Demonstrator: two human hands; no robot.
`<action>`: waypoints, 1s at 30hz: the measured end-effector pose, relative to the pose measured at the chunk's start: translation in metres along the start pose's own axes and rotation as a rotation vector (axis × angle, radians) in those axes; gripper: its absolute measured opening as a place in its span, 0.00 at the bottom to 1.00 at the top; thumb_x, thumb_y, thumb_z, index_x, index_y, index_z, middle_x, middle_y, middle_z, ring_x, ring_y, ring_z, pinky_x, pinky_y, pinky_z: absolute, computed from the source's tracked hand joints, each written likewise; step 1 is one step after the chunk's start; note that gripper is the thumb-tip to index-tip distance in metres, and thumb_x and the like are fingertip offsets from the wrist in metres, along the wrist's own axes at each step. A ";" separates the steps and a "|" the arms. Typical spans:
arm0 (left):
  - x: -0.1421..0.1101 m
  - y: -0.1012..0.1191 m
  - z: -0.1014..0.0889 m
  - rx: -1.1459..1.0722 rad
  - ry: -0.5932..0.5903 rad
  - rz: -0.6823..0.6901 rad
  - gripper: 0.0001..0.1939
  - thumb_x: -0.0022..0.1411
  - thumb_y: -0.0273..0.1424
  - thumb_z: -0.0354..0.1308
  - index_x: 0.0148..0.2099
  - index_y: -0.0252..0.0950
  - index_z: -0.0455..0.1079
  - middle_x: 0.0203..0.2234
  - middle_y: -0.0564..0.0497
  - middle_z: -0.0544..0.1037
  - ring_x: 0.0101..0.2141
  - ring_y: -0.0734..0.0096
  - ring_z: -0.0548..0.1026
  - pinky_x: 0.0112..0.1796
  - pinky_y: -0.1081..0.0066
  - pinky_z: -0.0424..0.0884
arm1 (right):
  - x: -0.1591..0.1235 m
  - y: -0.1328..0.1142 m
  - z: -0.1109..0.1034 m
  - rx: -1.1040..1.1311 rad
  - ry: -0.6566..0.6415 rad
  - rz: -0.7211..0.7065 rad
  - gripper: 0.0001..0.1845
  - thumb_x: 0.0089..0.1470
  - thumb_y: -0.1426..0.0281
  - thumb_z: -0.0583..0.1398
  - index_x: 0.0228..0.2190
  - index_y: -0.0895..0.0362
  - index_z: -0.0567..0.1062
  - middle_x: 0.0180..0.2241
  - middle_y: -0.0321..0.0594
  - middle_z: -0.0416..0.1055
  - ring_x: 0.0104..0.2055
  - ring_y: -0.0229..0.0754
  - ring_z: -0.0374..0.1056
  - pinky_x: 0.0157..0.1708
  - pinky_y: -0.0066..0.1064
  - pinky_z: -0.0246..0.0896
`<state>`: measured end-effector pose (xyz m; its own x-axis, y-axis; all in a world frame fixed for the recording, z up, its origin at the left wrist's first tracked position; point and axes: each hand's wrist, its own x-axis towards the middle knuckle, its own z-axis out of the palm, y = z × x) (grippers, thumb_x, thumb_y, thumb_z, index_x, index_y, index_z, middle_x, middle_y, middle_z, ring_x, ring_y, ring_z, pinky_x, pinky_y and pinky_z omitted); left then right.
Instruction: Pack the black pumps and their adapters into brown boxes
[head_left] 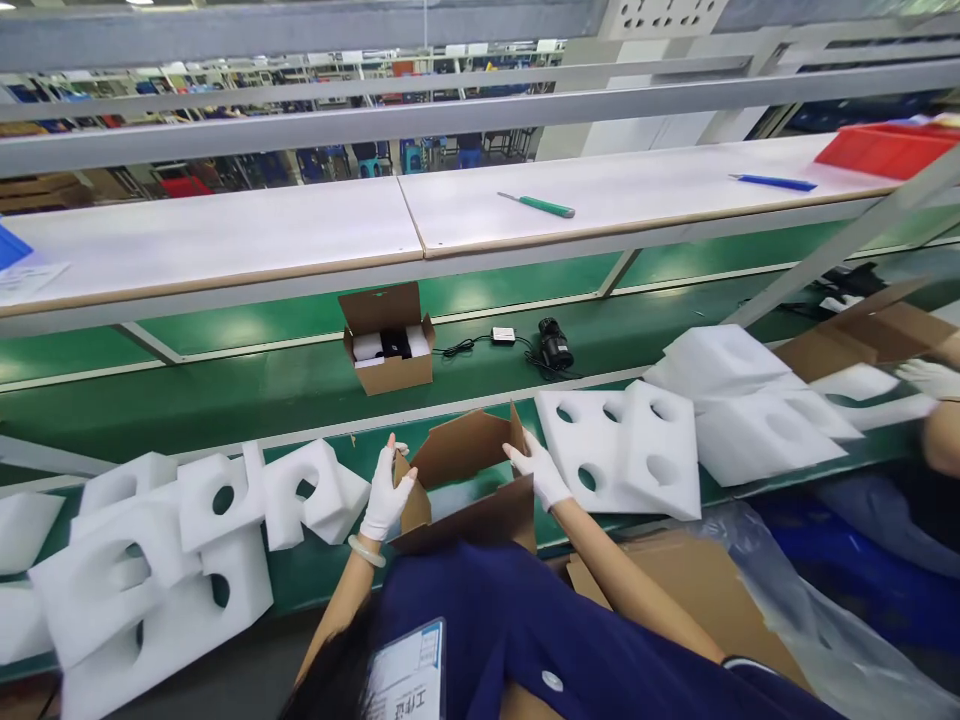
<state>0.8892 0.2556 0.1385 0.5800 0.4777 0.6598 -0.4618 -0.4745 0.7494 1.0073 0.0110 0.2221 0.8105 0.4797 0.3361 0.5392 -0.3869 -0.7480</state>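
A brown cardboard box, its flaps up and its middle open, is held between my two white-gloved hands close to my body. My left hand grips its left side, fingers on the flap. On the opposite side, my right hand holds the right wall near the upper corner. Green work surface shows through the box's opening. White foam blocks with round holes lie just right of my right hand. More cut foam pieces are heaped to the left of my left hand.
Beyond the bench edge, a small open carton stands on the green belt beside a black device with a cable. A green-handled tool and a blue pen lie on the shelf. At right, another person's gloved hand is near foam.
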 end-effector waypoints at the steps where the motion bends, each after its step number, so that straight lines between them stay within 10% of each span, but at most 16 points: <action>1: 0.003 -0.001 0.001 0.012 0.014 -0.012 0.32 0.63 0.39 0.51 0.66 0.40 0.49 0.49 0.45 0.68 0.52 0.60 0.67 0.56 0.56 0.60 | -0.007 0.000 -0.003 0.014 0.079 -0.009 0.35 0.61 0.56 0.42 0.66 0.53 0.40 0.60 0.47 0.60 0.62 0.50 0.55 0.59 0.47 0.55; 5: 0.013 -0.002 0.010 0.005 0.071 -0.062 0.27 0.64 0.40 0.48 0.63 0.39 0.55 0.44 0.46 0.70 0.48 0.62 0.69 0.54 0.59 0.62 | -0.047 -0.013 -0.004 -0.230 0.223 -0.359 0.31 0.60 0.56 0.45 0.63 0.51 0.53 0.61 0.46 0.57 0.63 0.53 0.54 0.60 0.51 0.50; 8: 0.021 -0.001 0.018 -0.026 0.090 -0.074 0.25 0.64 0.41 0.49 0.60 0.38 0.60 0.41 0.47 0.70 0.44 0.64 0.70 0.51 0.62 0.64 | -0.054 -0.046 0.021 -0.562 -0.218 -0.647 0.25 0.56 0.57 0.53 0.53 0.53 0.69 0.52 0.49 0.69 0.55 0.57 0.63 0.54 0.51 0.56; 15: 0.032 -0.007 0.002 -0.017 0.294 -0.102 0.24 0.64 0.43 0.48 0.57 0.38 0.64 0.32 0.52 0.67 0.35 0.68 0.68 0.45 0.65 0.66 | 0.016 -0.081 0.055 -1.042 -0.467 -0.260 0.25 0.64 0.58 0.45 0.39 0.56 0.77 0.35 0.47 0.77 0.39 0.51 0.73 0.39 0.39 0.61; 21: 0.019 -0.018 0.008 -0.269 0.108 -0.214 0.28 0.64 0.50 0.43 0.60 0.39 0.61 0.46 0.44 0.72 0.44 0.63 0.72 0.49 0.61 0.66 | 0.016 -0.064 0.064 -1.022 -0.568 -0.281 0.28 0.64 0.57 0.43 0.41 0.56 0.77 0.38 0.48 0.77 0.41 0.51 0.73 0.40 0.38 0.60; 26: 0.016 -0.027 0.030 -0.448 -0.002 -0.361 0.34 0.64 0.54 0.38 0.65 0.41 0.51 0.59 0.42 0.65 0.58 0.60 0.65 0.55 0.59 0.62 | 0.027 -0.053 0.074 -0.931 -0.697 0.004 0.26 0.63 0.58 0.44 0.43 0.57 0.77 0.39 0.49 0.77 0.39 0.50 0.74 0.35 0.35 0.64; 30: 0.034 -0.028 0.036 -0.216 -0.197 -0.429 0.39 0.58 0.52 0.54 0.65 0.36 0.54 0.58 0.38 0.67 0.58 0.54 0.64 0.56 0.59 0.61 | 0.023 -0.040 0.055 -0.842 -0.489 -0.245 0.18 0.58 0.66 0.51 0.43 0.58 0.77 0.42 0.50 0.76 0.45 0.51 0.71 0.46 0.41 0.63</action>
<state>0.9458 0.2588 0.1381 0.8533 0.4374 0.2837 -0.2710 -0.0928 0.9581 0.9918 0.0806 0.2287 0.5747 0.8183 0.0126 0.8180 -0.5748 0.0224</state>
